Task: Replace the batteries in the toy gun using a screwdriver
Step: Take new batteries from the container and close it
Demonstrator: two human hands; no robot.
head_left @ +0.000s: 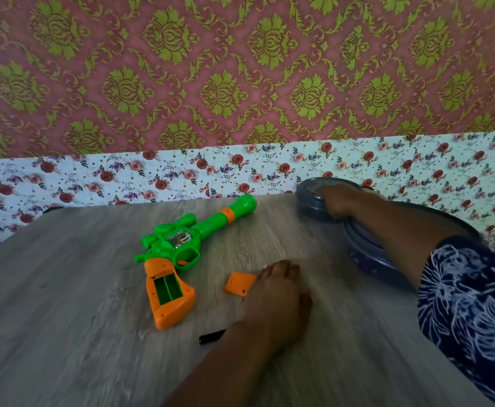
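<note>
Wood-grain table (pixel 64 289) is filling the lower half of the frame, with floral wallpaper behind it. I am seeing the toy gun (pixel 178 248) lying flat on its side at centre, long axis running from the orange grip at lower left up to the green muzzle at upper right. Its battery bay in the grip is facing up, open, and looking empty. Grey round container (pixel 310 207) is sitting at the right edge of the table with a larger grey tub near it, both blurred.

My right hand (pixel 338 199) is reaching into the container's mouth; its fingers are hidden by the rim and by blur, so I cannot tell whether they are apart or closed on anything. My left hand (pixel 278 292) is resting palm down at lower centre, fingers together and flat, fingertips touching the orange cover (pixel 240 283), gripping nothing.

The cover is lying just right of the grip, well off the bay. A small black cylinder (pixel 212 336), probably a battery or the screwdriver handle, is lying below it, partly under my left wrist.

Judging the stage: cover off, fresh cells being fetched. The bay is lying left of both hands, and the left hand is nearer.
</note>
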